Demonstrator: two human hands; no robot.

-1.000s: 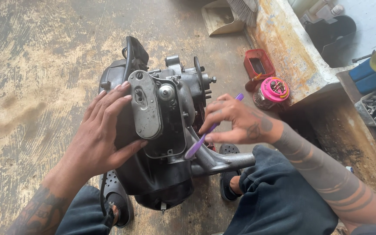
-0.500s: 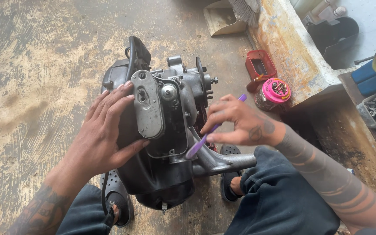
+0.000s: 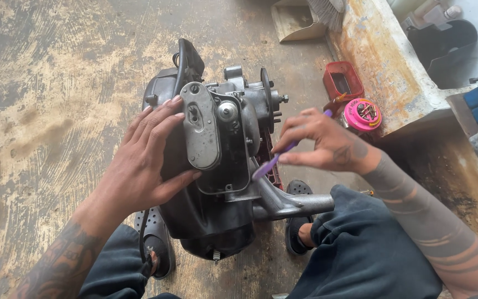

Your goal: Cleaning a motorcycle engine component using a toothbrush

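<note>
Head view, looking down on a grimy, dark grey metal engine block [image 3: 217, 182] standing on a stained concrete floor [image 3: 45, 83] between the person's knees. The left hand [image 3: 147, 160], at 9 o'clock of the block, lies flat with fingers spread and released, the palm pressed against the block's dark side and the fingertips touching the edge of an oblong, light grey cast cover plate [image 3: 200, 127]. The right hand [image 3: 319, 141], at 3 o'clock of the block, pinches a slim purple plastic-handled tool [image 3: 275, 160] between thumb and fingers; the tool slants down to 7 o'clock, its lower end meeting the block just beside a bent grey metal pipe [image 3: 289, 204]. Whether that end is a brush or a blade cannot be told. Black perforated sandals [image 3: 159, 243] show under the block at 6 o'clock. At 2 o'clock of the block, near a worn concrete step [image 3: 383, 61], stand a red rectangular plastic container [image 3: 343, 83] and, just beside it, a round pink tub of small metal parts [image 3: 362, 113].
</note>
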